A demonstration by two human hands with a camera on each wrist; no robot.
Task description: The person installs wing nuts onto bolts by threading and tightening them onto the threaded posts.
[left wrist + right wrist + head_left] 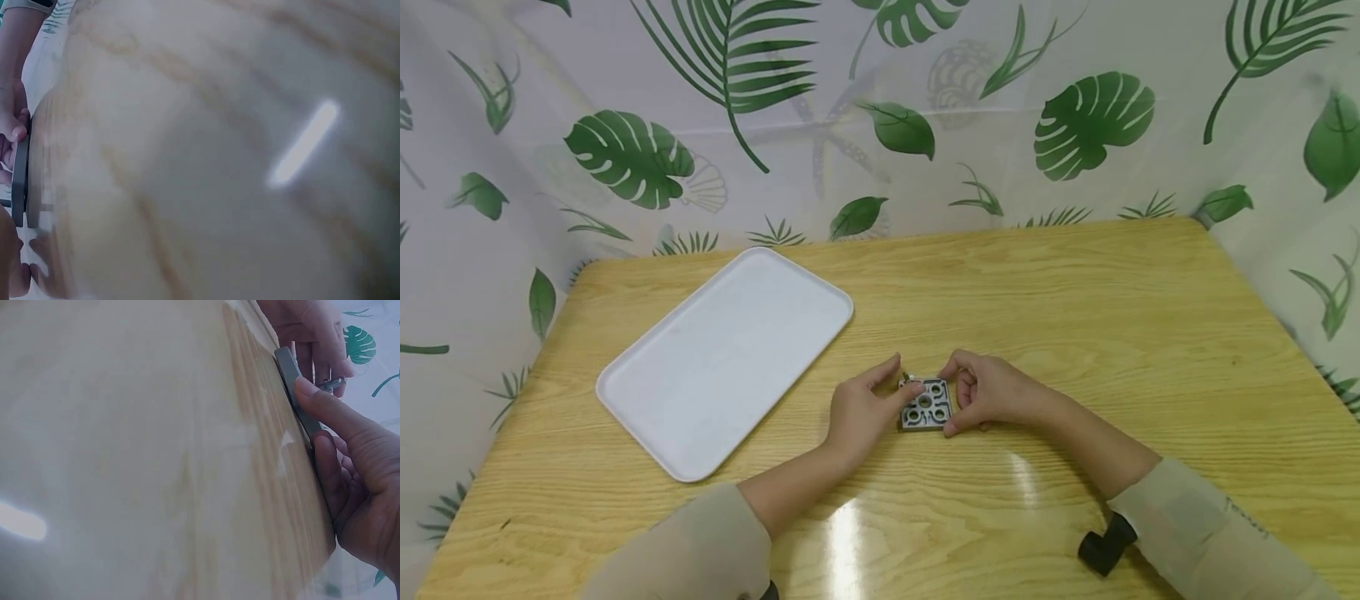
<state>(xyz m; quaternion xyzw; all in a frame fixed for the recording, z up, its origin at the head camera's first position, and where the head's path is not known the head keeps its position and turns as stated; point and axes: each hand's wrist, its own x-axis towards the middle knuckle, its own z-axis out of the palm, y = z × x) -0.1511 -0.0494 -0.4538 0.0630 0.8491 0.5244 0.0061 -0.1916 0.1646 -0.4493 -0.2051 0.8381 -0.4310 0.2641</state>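
A small square grey metal plate [927,414] with several round holes and curved grooves lies low over the wooden table. My right hand [996,390] pinches it along the right side, thumb at the front corner and index finger at the back corner. From the left, my left hand [865,410] grips it with the thumb over the top face and the index finger beyond the back left edge. A small shiny metal piece [331,383] sticks out at that edge beside the left fingers. In the left wrist view the plate [20,178] shows edge-on between both hands.
A white rectangular tray [722,362] lies at an angle on the left of the wooden table [1075,292]. Leaf-patterned cloth [820,125] hangs behind and at both sides. A black wrist device [1107,546] sits at the right sleeve.
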